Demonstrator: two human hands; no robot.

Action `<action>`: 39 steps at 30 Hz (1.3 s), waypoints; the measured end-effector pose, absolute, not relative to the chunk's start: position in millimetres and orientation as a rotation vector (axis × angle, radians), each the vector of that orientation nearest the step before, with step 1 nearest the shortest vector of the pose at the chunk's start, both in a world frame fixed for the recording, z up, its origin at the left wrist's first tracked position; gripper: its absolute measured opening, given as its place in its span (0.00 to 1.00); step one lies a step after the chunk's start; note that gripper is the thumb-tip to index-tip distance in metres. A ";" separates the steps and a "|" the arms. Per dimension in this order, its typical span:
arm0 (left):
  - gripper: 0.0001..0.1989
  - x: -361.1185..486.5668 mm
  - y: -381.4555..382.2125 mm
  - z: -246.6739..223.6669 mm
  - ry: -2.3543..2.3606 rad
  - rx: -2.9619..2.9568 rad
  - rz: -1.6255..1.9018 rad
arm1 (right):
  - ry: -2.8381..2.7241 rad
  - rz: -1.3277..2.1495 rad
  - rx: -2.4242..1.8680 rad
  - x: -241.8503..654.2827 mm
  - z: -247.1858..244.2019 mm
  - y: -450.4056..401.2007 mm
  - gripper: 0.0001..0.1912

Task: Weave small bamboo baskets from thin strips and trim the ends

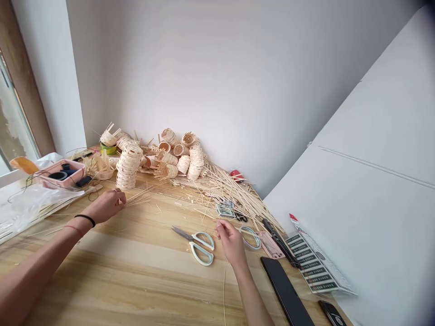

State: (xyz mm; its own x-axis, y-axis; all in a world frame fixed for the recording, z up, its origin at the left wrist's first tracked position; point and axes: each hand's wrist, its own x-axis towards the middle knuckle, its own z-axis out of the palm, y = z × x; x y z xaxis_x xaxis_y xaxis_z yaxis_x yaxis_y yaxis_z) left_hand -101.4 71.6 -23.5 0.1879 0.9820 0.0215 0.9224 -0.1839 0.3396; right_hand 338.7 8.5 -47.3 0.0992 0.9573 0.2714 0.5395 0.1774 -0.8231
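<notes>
My left hand (108,206) is low over the table with its fingers curled in. Thin pale wood strips (138,195) fan out beside its fingertips; whether they are held or just lie there, I cannot tell. Behind that hand stands a bent woven tube (128,170) of flat pale strips. My right hand (231,240) is closed in a pinch, and what is between thumb and finger is too thin to make out. White-handled scissors (199,246) lie just left of it, blades slightly apart and pointing left.
Several woven tubes (180,151) and a heap of loose strips (238,190) line the wall. A pink basket (73,181) sits at left. On the right are a tape roll (250,238), black cutter (280,242), blade pack (314,267) and black phone (287,292).
</notes>
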 end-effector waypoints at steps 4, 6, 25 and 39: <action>0.12 -104.5 75.2 -24.3 1.863 2.156 0.409 | -1.549 0.499 -1.544 356.0 -45.1 17.5 0.30; 0.12 -106.0 75.6 -23.6 1.878 2.119 0.453 | -1.583 0.495 -1.545 354.0 -45.9 18.7 0.29; 0.13 -99.9 71.6 -24.9 1.631 1.717 0.947 | -1.941 0.463 -1.593 360.2 -49.1 -5.5 0.21; 0.10 -92.0 67.2 -18.9 1.649 1.931 0.858 | -1.463 0.073 -2.412 500.9 -55.3 -102.9 0.34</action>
State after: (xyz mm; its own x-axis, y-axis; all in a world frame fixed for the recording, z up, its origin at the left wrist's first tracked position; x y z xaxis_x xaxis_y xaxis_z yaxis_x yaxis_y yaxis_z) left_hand -92.0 67.2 -18.9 0.0886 0.9826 0.1630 0.6977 -0.1781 0.6939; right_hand 500.9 -102.9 -55.3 0.4744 0.8721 0.1199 0.8558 -0.4250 -0.2948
